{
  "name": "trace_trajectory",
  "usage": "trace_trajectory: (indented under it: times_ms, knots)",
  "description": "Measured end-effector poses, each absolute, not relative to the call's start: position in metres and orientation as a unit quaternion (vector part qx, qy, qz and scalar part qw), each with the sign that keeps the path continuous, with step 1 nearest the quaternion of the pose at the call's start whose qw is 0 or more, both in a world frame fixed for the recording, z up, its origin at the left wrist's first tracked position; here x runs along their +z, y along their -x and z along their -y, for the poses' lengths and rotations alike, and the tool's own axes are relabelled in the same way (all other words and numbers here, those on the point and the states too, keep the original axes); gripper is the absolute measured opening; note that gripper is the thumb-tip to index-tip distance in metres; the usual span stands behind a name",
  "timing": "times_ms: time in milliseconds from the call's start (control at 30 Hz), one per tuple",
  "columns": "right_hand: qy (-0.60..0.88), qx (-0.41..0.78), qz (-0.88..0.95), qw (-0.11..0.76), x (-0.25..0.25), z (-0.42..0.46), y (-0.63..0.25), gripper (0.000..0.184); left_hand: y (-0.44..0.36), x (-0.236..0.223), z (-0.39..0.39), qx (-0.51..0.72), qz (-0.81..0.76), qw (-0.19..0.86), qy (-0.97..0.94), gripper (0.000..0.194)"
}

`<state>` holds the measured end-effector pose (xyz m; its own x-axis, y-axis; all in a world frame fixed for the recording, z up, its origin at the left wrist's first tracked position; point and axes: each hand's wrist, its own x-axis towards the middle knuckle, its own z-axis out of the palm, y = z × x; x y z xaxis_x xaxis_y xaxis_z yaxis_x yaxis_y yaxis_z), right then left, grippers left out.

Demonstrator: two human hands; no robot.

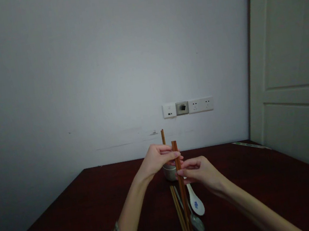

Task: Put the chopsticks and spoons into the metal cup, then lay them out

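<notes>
Both of my hands grip one pair of reddish-brown chopsticks (184,200), held upright side by side over the table. My left hand (162,156) pinches them near the top, and my right hand (199,171) pinches them a little lower from the right. Behind my hands stands a small pale round cup (170,172), partly hidden. Other chopsticks (163,136) stick up behind my left hand, apparently from that cup. Below lie lighter chopsticks (179,215), a white spoon with a blue mark (197,205) and two metal spoons (197,224).
The dark red table (98,206) reaches back to a pale wall (108,80). Sockets and switches (187,107) sit low on that wall. A light panelled door (291,51) is on the right. A flat strip (251,145) lies at the table's back right edge.
</notes>
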<state>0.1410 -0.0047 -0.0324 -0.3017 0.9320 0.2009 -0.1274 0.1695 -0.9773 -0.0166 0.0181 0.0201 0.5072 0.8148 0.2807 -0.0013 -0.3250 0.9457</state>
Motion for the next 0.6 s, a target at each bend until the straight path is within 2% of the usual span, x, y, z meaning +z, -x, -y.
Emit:
trace_trajectory:
  times_ms: [300,433,600]
  knots:
    - [0.343,0.552,0.588,0.482,-0.033,0.006,-0.140,0.031,0.023,0.017,-0.029,0.395,-0.259,0.588,-0.657,0.037]
    - [0.353,0.542,0.570,0.506,-0.029,-0.007,-0.143,0.033,0.041,0.015,-0.047,0.476,-0.285,0.567,-0.609,0.038]
    - [0.341,0.466,0.575,0.580,0.000,-0.051,-0.148,0.029,0.083,-0.011,-0.100,0.579,-0.332,0.581,-0.466,0.024]
